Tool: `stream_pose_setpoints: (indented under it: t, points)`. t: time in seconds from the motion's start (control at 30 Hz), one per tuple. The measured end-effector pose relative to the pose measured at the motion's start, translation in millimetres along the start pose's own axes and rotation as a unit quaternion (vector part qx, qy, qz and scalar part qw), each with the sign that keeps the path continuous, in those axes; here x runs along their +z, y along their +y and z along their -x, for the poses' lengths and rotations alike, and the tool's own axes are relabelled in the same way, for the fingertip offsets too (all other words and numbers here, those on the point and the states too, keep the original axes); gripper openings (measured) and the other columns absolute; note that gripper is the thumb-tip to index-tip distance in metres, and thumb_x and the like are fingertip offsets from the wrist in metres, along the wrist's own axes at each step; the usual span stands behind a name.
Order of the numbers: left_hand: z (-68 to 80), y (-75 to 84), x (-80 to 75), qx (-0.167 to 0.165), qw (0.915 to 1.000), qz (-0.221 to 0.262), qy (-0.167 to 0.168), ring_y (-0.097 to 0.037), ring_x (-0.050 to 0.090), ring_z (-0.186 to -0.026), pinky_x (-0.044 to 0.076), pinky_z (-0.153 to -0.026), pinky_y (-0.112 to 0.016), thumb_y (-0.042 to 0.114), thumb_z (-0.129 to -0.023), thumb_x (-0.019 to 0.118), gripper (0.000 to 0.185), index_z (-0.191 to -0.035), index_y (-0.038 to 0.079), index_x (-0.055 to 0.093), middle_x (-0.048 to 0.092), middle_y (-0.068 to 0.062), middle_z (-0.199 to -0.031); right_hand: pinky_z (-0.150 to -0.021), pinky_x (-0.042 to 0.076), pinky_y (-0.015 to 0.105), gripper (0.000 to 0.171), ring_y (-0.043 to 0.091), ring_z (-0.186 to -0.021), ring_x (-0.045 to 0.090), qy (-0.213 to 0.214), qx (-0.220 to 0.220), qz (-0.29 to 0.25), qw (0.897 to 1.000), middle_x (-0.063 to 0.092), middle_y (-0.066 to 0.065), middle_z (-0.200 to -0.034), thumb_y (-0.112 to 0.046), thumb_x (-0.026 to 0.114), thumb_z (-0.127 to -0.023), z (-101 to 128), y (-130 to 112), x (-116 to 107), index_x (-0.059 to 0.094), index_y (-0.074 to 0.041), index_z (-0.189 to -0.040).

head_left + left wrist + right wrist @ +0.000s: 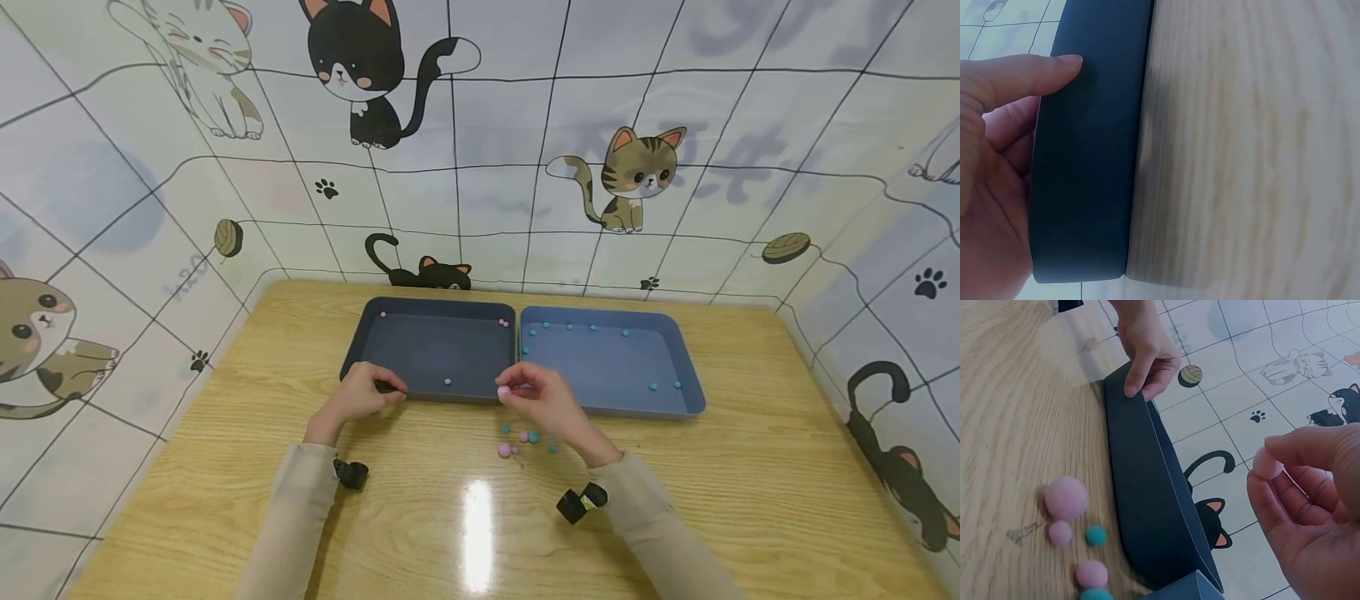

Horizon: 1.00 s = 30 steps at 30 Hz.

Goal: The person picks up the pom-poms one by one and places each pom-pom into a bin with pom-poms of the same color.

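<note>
**Right hand (546, 398) pinching a pink ball (1268, 465), left hand (364, 392) on the dark tray (442, 346)**

So the pink ball sits right at the fingertips of the right hand, squeezed between thumb and index finger, nowhere near the palm. From the head view it shows against the near right corner of the dark tray, close to where that meets the blue tray (600, 367). The right wrist view has it clear of both trays, held up in the air.

Pose-wise, the right forearm comes in from the lower right, in a beige sleeve (648, 517), with the other fingers curled in behind the pinch. The left hand has the dark tray by its near wall, toward the left corner: thumb pressed flat on the outside, fingers hooked behind the rim. So yeah, both hands are gripping something.

On the wooden table (405, 517), just in front of the trays, there's a loose bunch of pink and teal balls (533, 437), some touching. The biggest pink one (1066, 498) has a small pink one (1060, 533) right up against it. Inside the dark tray are a few small pink balls (447, 382); the blue tray has teal ones (592, 327), mostly along its far and left edges.
</note>
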<state>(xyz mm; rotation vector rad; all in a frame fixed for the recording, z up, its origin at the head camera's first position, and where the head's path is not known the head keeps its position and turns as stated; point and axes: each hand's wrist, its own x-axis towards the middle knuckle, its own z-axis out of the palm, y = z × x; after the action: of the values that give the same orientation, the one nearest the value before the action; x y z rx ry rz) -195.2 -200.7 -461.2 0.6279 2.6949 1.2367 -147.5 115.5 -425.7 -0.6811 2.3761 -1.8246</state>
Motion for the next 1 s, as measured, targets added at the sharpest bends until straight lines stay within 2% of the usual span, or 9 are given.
stream_pose_setpoints:
  t: [0.27, 0.43, 0.53, 0.73, 0.87, 1.0]
  points:
    - [-1.4, -3.0, 1.1, -0.006, 1.0000, 0.007, -0.001, -0.010, 0.057, -0.063, 0.045, -0.051, -0.024, 0.005, -0.078, 0.073, 0.004, -0.082, 0.005, 0.076, 0.070, -0.004, -0.079, -0.079, 0.051, 0.026, 0.017, 0.021, -0.089, 0.062, 0.016, 0.008, -0.011, 1.000, 0.064, 0.016, -0.099, -0.005, 0.065, -0.087, -14, 0, 4, 0.063, 0.003, -0.101]
    - [-0.9, -3.2, 0.7, 0.000, 1.0000, 0.008, 0.000, -0.011, 0.056, -0.062, 0.044, -0.050, -0.024, 0.007, -0.079, 0.073, 0.005, -0.082, 0.004, 0.075, 0.070, -0.004, -0.078, -0.078, 0.050, 0.023, 0.018, 0.030, -0.092, 0.060, 0.019, 0.020, -0.026, 0.999, 0.062, 0.024, -0.101, 0.002, 0.062, -0.087, -19, -22, 6, 0.061, 0.010, -0.103]
    - [-1.0, -3.3, 0.1, 0.005, 1.0000, 0.007, 0.001, -0.011, 0.056, -0.061, 0.044, -0.050, -0.024, 0.007, -0.079, 0.073, 0.005, -0.082, 0.003, 0.075, 0.070, -0.004, -0.078, -0.077, 0.050, 0.021, 0.018, 0.031, -0.091, 0.060, 0.023, 0.018, -0.031, 0.999, 0.061, 0.027, -0.100, 0.005, 0.061, -0.087, -24, -30, 8, 0.060, 0.013, -0.102]
    - [-0.7, -1.7, -0.3, 0.006, 0.9999, 0.012, -0.003, -0.012, 0.057, -0.061, 0.045, -0.050, -0.025, 0.006, -0.079, 0.073, 0.004, -0.082, 0.004, 0.075, 0.070, -0.005, -0.078, -0.077, 0.049, 0.020, 0.018, 0.029, -0.091, 0.061, 0.040, 0.017, -0.028, 0.999, 0.061, 0.028, -0.101, 0.005, 0.061, -0.087, -36, -28, 12, 0.059, 0.014, -0.103]
    - [-0.7, -1.9, 0.0, 0.001, 0.9999, 0.011, -0.005, -0.011, 0.058, -0.063, 0.045, -0.051, -0.025, 0.006, -0.079, 0.073, 0.004, -0.082, 0.004, 0.075, 0.070, -0.004, -0.078, -0.076, 0.049, 0.021, 0.019, 0.030, -0.092, 0.059, 0.044, 0.020, -0.041, 0.998, 0.061, 0.026, -0.103, 0.002, 0.062, -0.088, -47, -10, 15, 0.061, 0.011, -0.104]
    - [0.1, -1.9, -0.9, -0.002, 0.9999, 0.016, -0.003, -0.012, 0.059, -0.064, 0.046, -0.051, -0.025, 0.006, -0.079, 0.073, 0.004, -0.082, 0.003, 0.075, 0.070, -0.004, -0.078, -0.077, 0.049, 0.023, 0.020, 0.026, -0.090, 0.060, 0.051, 0.013, -0.044, 0.998, 0.062, 0.022, -0.102, -0.003, 0.064, -0.088, -58, 7, 18, 0.063, 0.007, -0.104]
